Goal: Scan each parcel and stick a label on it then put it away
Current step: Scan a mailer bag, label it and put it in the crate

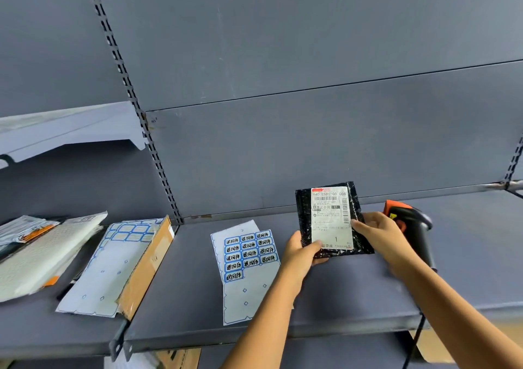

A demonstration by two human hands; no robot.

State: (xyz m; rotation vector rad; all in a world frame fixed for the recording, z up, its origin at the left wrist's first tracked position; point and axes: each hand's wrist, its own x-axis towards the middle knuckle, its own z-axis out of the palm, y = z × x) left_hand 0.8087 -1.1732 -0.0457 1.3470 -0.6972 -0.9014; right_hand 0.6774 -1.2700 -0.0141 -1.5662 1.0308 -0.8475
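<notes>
A person holds a small black parcel (pixel 304 216) in both hands, lifted a little above the grey shelf (pixel 353 298) and tilted so its face points up toward the camera. The left hand (pixel 301 251) has the lower left corner in its grip, the thumb laid across the front and the fingers curled underneath. The right hand (pixel 379 234) grips the right edge, with its thumb pressed on the front near the side barcode and its fingers hidden behind the parcel. A white shipping label (pixel 331 216) covers most of the parcel's face, with a barcode near the top, another down its right side and a large "1" near the bottom. Just behind the right hand, a black and orange scanner (pixel 410 218) lies on the shelf, neither hand touching it, and its dark cable (pixel 416 337) drops over the shelf's front edge. To the left of the left hand, a sheet of stickers (pixel 246 258) lies flat on the shelf, with blue-framed labels filling its upper part and bare backing below. Farther left, on the neighbouring shelf section, a second sticker sheet (pixel 113 266) rests on a flat cardboard box (pixel 147 264), and beside that lies a pile of white padded envelopes (pixel 48 252).
</notes>
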